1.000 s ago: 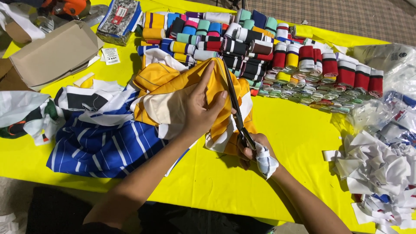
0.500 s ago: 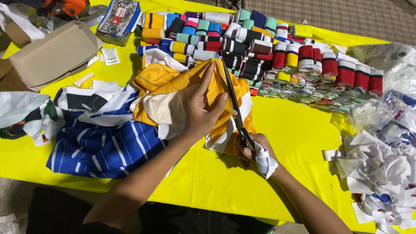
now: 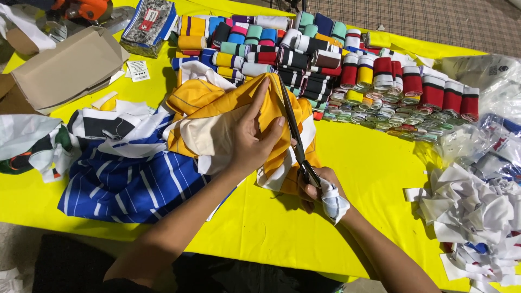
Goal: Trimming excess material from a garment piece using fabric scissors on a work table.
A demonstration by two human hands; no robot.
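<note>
Pinching the yellow cloth [image 3: 217, 122] taut on the yellow table [image 3: 369, 168], the left hand [image 3: 252, 138] is steadying it while the right hand [image 3: 315, 187], closed around the handles, is guiding the scissors [image 3: 293, 133] best kept along the fold.

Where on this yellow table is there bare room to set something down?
Bare yellow table lies between the right hand, the striped rolls and the white scrap pile, and along the near edge. The far and left sides are crowded: rolls, blue striped cloth, cardboard box.
</note>
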